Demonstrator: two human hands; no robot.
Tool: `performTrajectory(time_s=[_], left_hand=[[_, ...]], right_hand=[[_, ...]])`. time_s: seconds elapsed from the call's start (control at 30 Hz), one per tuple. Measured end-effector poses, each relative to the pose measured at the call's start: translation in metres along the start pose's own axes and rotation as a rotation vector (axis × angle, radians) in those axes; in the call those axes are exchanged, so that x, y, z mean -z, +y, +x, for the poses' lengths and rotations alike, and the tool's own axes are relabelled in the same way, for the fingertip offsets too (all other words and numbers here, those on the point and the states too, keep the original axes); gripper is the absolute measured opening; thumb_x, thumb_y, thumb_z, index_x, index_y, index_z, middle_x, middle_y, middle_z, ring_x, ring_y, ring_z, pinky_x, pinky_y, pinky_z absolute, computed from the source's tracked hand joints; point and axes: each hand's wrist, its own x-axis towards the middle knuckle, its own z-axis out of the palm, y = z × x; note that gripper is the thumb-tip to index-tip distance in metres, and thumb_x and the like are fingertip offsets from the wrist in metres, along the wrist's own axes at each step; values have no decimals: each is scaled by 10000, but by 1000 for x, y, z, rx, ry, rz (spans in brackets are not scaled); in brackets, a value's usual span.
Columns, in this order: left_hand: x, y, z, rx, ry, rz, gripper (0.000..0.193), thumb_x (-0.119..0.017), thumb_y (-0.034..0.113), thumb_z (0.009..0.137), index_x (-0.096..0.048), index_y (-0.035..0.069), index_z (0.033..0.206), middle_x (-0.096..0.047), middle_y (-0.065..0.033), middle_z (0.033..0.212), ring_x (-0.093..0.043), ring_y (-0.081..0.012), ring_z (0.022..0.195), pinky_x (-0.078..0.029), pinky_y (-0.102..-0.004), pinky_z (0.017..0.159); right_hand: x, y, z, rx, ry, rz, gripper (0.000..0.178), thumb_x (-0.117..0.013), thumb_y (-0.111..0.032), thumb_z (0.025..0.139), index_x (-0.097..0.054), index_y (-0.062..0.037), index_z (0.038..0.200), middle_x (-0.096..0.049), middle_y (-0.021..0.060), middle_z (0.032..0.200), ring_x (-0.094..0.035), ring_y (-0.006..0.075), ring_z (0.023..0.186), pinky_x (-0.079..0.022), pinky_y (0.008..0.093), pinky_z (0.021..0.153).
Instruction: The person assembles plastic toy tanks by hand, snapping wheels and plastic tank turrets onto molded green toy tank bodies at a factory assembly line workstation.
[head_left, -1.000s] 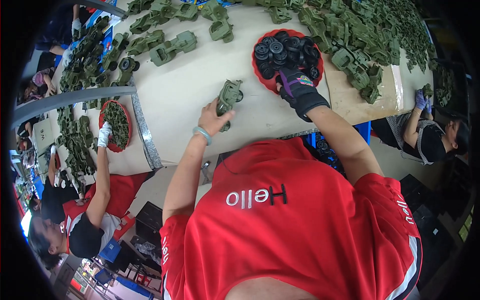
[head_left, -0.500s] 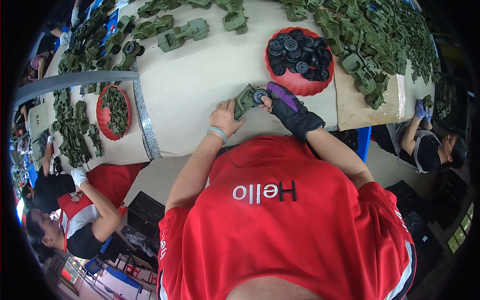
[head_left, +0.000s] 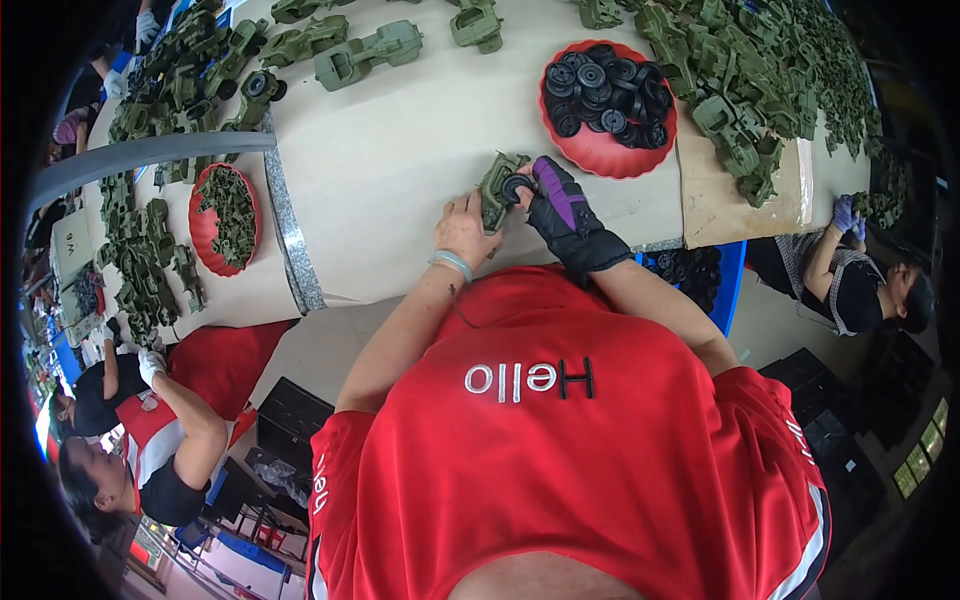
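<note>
Left hand (head_left: 466, 230) is gripping a green toy vehicle (head_left: 495, 188). Gloved right hand (head_left: 565, 213) is pinching a black wheel (head_left: 515, 187) against it.

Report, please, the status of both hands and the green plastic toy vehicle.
Bare left hand gripping green plastic toy vehicle. Black-gloved right hand holding round black wheel at vehicle's side. Red scalloped bowl beyond, untouched.
</note>
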Motion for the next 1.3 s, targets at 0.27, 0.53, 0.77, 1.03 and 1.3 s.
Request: performTrajectory(time_s=[0.27, 0.53, 0.77, 1.03, 1.3], left_hand=[[0, -5, -4, 64, -106, -65, 978, -792, 433, 793, -357, -6, 1551, -601, -184, 1364, -536, -360, 1309, -468, -443, 1110], [-9, -15, 12, -28, -233, 62, 894, -796, 514, 759, -487, 9, 1428, -624, -176, 1339, -554, -332, 1297, -452, -493, 1062], [-46, -50, 20, -213, -249, -282, 817, -839, 479, 749, -574, 23, 1373, -573, -218, 1420, -516, -401, 1345, -379, -509, 1154], [-54, -55, 17, -297, -63, -299, 943, -842, 545, 741, -497, -44, 1391, -604, -263, 1329, -574, -426, 1241, -441, -498, 1091], [-49, -45, 13, -312, 86, -324, 793, -904, 441, 696, -570, -10, 1257, -661, -225, 1123, -622, -418, 1089, -503, -490, 975]], right_hand=[[26, -43, 22, 438, 7, -700, 262, -685, -199, 854, -653, -45, 1063, -681, 198, 979, -673, 379, 931, -523, 501, 824], [-26, -64, 63, 881, -376, -1065, 313, -645, -299, 780, -681, -134, 1044, -658, 96, 978, -650, 297, 970, -504, 441, 872], [-19, -74, 67, 892, -361, -1001, 257, -653, -278, 780, -675, -144, 998, -653, 73, 964, -650, 282, 940, -500, 434, 844], [-24, -65, 69, 824, -290, -928, 257, -662, -272, 776, -671, -142, 998, -653, 75, 969, -648, 283, 940, -499, 434, 842], [-23, -56, 72, 794, -236, -854, 259, -671, -267, 772, -668, -140, 997, -653, 77, 973, -647, 283, 941, -498, 433, 839]])
